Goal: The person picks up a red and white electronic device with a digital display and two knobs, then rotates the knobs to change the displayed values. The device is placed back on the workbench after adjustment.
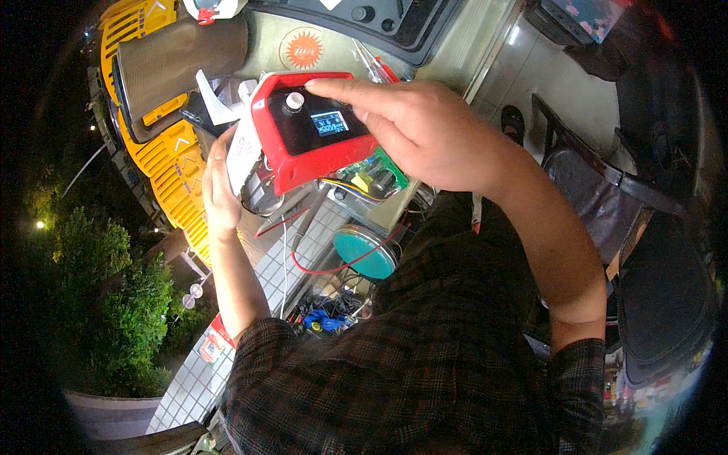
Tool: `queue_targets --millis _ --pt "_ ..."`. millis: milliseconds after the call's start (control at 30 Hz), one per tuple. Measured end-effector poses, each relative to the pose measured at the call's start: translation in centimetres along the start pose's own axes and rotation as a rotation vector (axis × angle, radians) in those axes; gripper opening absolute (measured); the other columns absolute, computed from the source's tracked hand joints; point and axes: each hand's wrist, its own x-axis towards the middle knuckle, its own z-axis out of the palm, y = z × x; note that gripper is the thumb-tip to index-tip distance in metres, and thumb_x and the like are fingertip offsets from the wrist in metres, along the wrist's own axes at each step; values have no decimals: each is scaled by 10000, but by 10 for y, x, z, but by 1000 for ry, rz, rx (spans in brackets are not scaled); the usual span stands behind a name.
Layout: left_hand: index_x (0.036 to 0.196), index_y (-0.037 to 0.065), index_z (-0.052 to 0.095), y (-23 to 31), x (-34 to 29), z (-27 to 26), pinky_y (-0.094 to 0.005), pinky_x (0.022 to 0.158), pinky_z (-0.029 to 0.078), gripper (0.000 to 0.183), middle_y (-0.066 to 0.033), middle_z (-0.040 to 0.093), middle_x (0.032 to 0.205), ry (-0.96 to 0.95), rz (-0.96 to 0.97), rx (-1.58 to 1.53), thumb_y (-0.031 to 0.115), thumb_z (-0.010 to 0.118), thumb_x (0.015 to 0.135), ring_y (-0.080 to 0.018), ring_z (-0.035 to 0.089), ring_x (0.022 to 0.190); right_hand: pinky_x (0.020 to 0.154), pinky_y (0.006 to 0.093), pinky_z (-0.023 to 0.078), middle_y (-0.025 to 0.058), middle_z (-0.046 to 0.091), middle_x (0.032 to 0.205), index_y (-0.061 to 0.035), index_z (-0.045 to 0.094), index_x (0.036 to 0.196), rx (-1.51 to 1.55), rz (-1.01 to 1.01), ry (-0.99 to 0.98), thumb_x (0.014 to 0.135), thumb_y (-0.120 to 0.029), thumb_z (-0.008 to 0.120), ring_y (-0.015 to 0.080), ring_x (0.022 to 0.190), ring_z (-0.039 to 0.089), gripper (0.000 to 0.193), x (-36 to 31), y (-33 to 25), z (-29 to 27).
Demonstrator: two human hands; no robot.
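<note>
Both my hands are at a red-framed control panel with a black face, a white knob and a small lit screen. My left hand holds a white plate-like part at the panel's left side; some of its fingertips are hidden behind it. My right hand grips the panel's upper right corner, its index finger stretched along the top edge. Below the panel, coloured wires and a green circuit board show. The panel's back is hidden.
A round teal-topped stool stands below, with a red cable looping over it. Screwdriver-like tools and a dark tray lie at the far side. Yellow plastic barriers line the left; a black chair stands right.
</note>
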Motion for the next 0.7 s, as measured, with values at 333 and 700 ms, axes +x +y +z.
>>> queue_targets --millis 333,700 --pt "1426 -72 575 -3 1 2 -360 1139 401 558 -171 651 1346 31 37 -27 333 312 1148 -232 585 1277 826 455 565 271 719 1044 -40 620 1415 -60 77 13 1035 -68 539 406 931 731 389 -7 5 -6" --pt "1428 -70 577 2 0 4 -358 1126 418 576 -169 655 1341 43 33 -2 359 304 1157 -229 600 1257 882 457 565 263 718 1129 -63 605 1450 -73 45 16 1040 -39 536 419 1004 723 416 -6 1 -1"
